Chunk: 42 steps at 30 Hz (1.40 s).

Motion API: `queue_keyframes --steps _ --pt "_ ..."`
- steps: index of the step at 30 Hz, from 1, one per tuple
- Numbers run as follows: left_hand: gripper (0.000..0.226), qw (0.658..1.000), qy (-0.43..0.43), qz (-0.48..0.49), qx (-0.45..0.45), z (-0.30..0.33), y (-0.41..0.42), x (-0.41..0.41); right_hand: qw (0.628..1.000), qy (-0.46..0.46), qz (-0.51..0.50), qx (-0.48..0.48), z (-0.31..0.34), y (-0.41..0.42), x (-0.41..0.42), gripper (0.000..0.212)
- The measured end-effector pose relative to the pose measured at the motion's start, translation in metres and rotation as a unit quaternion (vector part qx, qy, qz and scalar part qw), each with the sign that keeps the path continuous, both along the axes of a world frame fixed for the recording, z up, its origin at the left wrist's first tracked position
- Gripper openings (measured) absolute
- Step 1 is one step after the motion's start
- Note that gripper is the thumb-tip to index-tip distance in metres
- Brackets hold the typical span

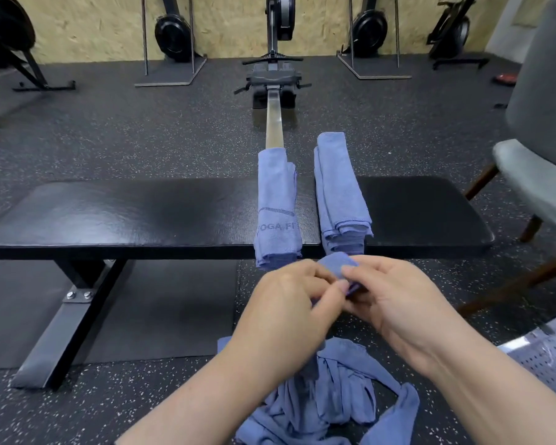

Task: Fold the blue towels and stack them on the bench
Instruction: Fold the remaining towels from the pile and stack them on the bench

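Observation:
Both of my hands pinch the top edge of a loose blue towel (337, 390) that hangs down in front of the bench and bunches near the floor. My left hand (289, 303) and my right hand (395, 300) meet close together over its upper corner. On the black padded bench (126, 216) a folded blue towel (278, 207) printed with grey lettering lies across the seat. To its right sits a stack of folded blue towels (341, 194), also laid across the seat.
A rowing machine rail (274, 120) runs away behind the bench. A grey chair (536, 162) with wooden legs stands at the right. A perforated white surface (546, 354) is at the lower right. Other gym machines line the far wall.

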<state>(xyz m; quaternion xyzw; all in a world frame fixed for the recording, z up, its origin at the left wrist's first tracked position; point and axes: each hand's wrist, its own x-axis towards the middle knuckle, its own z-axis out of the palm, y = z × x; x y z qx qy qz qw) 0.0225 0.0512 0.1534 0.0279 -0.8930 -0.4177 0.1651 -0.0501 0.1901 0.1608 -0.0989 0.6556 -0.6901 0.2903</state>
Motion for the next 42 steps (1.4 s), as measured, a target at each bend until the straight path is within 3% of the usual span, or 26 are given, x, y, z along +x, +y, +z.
queue_keyframes --steps 3,5,7,12,20,27,35,42 --pt "0.050 0.996 0.002 0.081 0.034 0.004 -0.016 -0.004 0.971 0.181 -0.013 0.154 -0.001 0.005 -0.009 0.035" --pt "0.031 0.994 -0.015 0.088 0.057 0.006 -0.026 -0.006 0.925 0.287 0.021 0.246 0.003 0.005 -0.009 0.037" --pt "0.021 0.995 -0.052 0.057 0.057 0.008 -0.028 -0.006 0.906 0.320 0.064 0.268 0.007 0.004 -0.005 0.037" --pt "0.028 0.991 -0.122 -0.051 0.035 0.008 -0.024 -0.003 0.900 0.348 0.078 0.251 0.006 0.004 0.001 0.030" --pt "0.014 0.979 -0.169 -0.086 0.079 0.007 -0.023 0.002 0.912 0.341 0.011 0.227 0.017 0.007 0.007 0.033" --pt "0.011 0.977 -0.145 -0.098 0.121 0.013 -0.019 0.013 0.921 0.331 -0.020 0.203 0.020 0.008 0.011 0.031" --pt "0.019 0.990 -0.143 -0.005 0.003 0.008 -0.017 0.011 0.924 0.330 -0.015 0.192 0.021 0.009 0.016 0.035" --pt "0.013 0.962 -0.216 0.078 -0.146 0.003 -0.037 0.006 0.916 0.350 -0.070 0.184 0.029 0.019 0.008 0.039"
